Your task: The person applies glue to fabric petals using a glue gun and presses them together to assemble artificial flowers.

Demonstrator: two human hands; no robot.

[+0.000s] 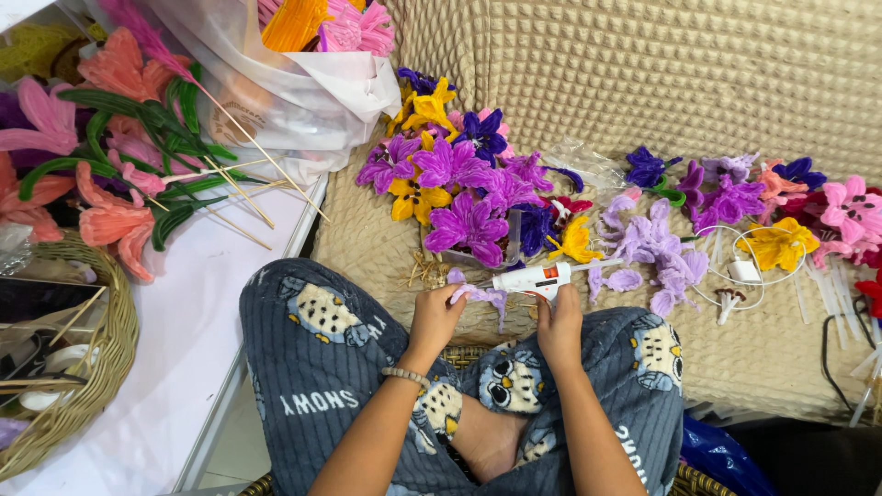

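Observation:
My right hand [560, 326] grips a white glue gun [537, 278] with an orange trigger, its nozzle pointing left. My left hand [435, 317] pinches a pale lilac fuzzy petal piece [480, 294] right at the nozzle tip. Both hands hover over my lap, above crossed legs in blue patterned trousers [317, 354]. A beaded bracelet [406, 374] circles my left wrist. Just beyond the hands lie a heap of purple and yellow fuzzy-wire flowers [459, 188] and lilac petals [654, 248] on a beige quilted cover [643, 83].
More fuzzy flowers in pink, orange and purple [781, 207] lie at the right with a white cable and plug [744, 271]. A white table [184, 312] at left holds pink flowers on sticks [110, 174], a wicker basket [101, 367] and a plastic bag [285, 83].

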